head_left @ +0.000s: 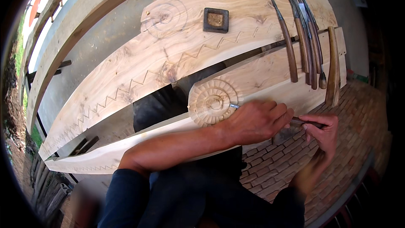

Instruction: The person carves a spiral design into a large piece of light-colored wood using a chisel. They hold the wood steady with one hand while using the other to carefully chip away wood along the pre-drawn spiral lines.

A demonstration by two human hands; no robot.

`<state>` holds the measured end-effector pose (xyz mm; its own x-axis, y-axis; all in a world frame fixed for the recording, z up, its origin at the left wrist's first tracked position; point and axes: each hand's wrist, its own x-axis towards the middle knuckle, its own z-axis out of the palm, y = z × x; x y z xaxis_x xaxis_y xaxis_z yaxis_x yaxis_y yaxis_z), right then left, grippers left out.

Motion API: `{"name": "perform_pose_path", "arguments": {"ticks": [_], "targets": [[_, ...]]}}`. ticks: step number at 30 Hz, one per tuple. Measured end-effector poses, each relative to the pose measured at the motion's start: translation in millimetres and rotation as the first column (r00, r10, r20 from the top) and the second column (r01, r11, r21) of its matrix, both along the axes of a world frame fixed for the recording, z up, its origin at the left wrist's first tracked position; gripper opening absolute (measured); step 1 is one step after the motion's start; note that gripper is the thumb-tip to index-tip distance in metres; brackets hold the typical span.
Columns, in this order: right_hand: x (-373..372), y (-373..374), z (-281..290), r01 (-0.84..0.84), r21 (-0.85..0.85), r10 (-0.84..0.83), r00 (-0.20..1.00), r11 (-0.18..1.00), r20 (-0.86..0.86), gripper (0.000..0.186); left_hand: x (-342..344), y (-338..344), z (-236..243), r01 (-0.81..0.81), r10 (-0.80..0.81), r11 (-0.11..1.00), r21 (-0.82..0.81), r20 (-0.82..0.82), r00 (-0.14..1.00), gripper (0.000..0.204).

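Note:
My left hand [258, 120] is closed around the front of a carving chisel, its forearm lying across the near wooden board [270, 69]. The chisel's short metal blade [234, 106] pokes out past that hand and meets the right edge of a carved round rosette [214, 101] with petal-like cuts around its rim. Behind, my right hand [322, 131] grips the dark wooden handle [308, 122] of the same chisel. The part of the shaft between blade and handle is hidden by my left hand.
Several long-handled chisels [311, 42] lie across the boards at the right, beside a thick wooden stick [333, 67]. On the far board [126, 71], marked with zigzag lines, sits a small square dark-rimmed block [216, 20]. A brick floor [287, 164] lies below.

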<state>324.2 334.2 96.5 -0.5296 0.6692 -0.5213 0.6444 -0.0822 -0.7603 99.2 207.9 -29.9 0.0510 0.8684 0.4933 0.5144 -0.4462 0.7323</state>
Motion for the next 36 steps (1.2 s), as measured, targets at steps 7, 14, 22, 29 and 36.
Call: {"name": "perform_pose_path", "arguments": {"ticks": [7,14,22,29,36], "targets": [[-5,30,-17,-0.054,-0.070,0.056,0.998,0.996,0.026,0.024,3,5,-1,-0.038,0.039,0.993,-0.114,0.007,0.999,0.027],[-4,35,-27,-0.082,-0.074,0.081,0.997,0.994,-0.016,0.023,4,5,-2,-0.044,0.049,0.988,-0.145,0.033,0.998,0.027],[-11,38,-30,-0.101,-0.078,0.100,0.995,0.992,-0.008,0.025,3,6,-3,-0.062,0.068,0.985,-0.161,0.031,0.997,0.025],[-19,36,-35,-0.080,-0.121,0.079,0.997,0.989,-0.013,0.023,0,5,-4,-0.072,0.073,0.984,-0.161,0.001,0.997,0.029],[6,-11,-2,0.038,-0.002,-0.038,0.999,0.999,-0.019,0.026,1,-2,-1,0.069,-0.069,0.998,0.013,-0.054,0.996,0.035]]}}
